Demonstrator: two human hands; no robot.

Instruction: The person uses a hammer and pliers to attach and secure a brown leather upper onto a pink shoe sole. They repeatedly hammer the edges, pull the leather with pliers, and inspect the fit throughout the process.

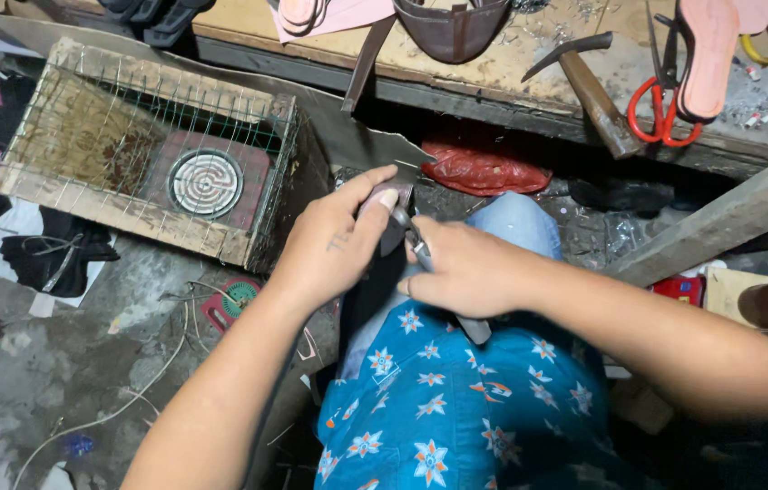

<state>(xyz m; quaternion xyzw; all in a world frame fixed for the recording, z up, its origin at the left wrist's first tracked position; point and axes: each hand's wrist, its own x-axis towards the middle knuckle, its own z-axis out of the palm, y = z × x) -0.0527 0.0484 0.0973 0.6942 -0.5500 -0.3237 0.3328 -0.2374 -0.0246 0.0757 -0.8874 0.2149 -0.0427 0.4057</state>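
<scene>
Left hand [334,238] fingers clamp the dark leather piece [393,227] over the knee. At three o'clock, right hand [465,268] fingers grip a metal tool [418,243] touching it.

Dark piece [393,227] mostly hidden under left hand [334,240], metal tool [420,247] buried in right hand [465,272] — scissors [660,113] half covered.

Dark grey-brown shoe piece [390,227], leather-like, sits just above the knee in blue jeans [515,227], partly hidden by the left hand [334,240] gripping it from the left, thumb pressed on its top edge. Slim metal tool [420,247] with a dark tip lies diagonally against the piece's right side, clasped in the right hand [470,272], directly over that knee
</scene>
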